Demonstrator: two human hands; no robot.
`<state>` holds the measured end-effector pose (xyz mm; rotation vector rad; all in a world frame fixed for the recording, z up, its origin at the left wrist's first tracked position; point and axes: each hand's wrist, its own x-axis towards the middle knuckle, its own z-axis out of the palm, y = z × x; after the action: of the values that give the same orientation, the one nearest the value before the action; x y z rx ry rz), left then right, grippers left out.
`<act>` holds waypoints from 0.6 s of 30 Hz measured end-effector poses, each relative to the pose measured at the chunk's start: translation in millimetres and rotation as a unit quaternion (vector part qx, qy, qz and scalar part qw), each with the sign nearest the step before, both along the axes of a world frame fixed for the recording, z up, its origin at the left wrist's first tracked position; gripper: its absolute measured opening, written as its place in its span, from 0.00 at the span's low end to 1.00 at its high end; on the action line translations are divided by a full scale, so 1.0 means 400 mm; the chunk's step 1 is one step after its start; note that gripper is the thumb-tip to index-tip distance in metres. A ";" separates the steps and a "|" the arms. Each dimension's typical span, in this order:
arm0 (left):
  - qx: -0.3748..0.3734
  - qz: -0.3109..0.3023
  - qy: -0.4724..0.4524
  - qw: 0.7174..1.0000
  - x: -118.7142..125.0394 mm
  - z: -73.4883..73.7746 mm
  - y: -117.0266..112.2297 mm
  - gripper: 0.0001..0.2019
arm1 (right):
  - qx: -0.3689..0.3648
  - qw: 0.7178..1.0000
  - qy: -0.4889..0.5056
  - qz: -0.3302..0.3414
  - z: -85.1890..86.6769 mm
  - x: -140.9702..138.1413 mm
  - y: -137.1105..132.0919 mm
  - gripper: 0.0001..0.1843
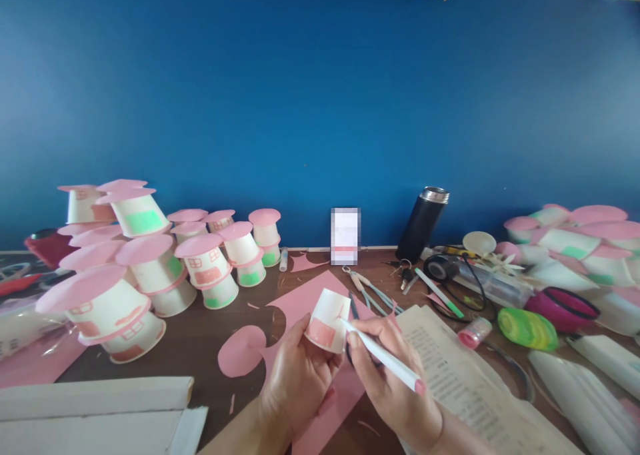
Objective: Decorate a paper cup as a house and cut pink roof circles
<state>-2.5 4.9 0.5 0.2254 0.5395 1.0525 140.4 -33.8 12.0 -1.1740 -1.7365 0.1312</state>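
In my left hand [300, 378] is a small white paper cup [327, 306], tilted, with a pink-red patch coloured on its side. My right hand [385, 368] grips a white marker [385, 357] with a pink end, and its tip meets the cup's side beside the patch, where a thin mark shows. Beneath both hands lies a cut pink paper sheet [305, 298]. A round pink paper disc [243, 350] rests just left of my left hand. Dark-handled scissors are partly hidden behind the cup and my right hand.
Stacked paper-cup houses [145, 268] with pink roofs stand on the left; more [595, 242] lie at right. A black bottle [423, 225] leans by the blue wall. A printed booklet [445, 368], green marker [440, 294] and dividers [370, 288] lie nearby. White cardboard [95, 415] occupies the front left.
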 end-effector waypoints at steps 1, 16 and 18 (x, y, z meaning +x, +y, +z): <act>0.002 0.001 0.003 1.000 0.000 -0.002 0.001 0.08 | -0.001 1.000 0.002 0.000 0.000 0.000 0.000 0.06; -0.038 0.028 0.021 0.999 0.000 0.004 0.003 0.05 | 0.015 0.999 0.033 0.017 -0.010 0.005 -0.006 0.09; -0.060 0.040 0.032 0.997 0.001 0.014 0.003 0.04 | 0.029 0.999 0.040 0.002 -0.007 0.009 -0.007 0.11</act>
<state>-2.2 6.0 6.3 0.1321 0.6726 1.0896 144.0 -36.6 9.1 -1.1088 -1.6627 0.1283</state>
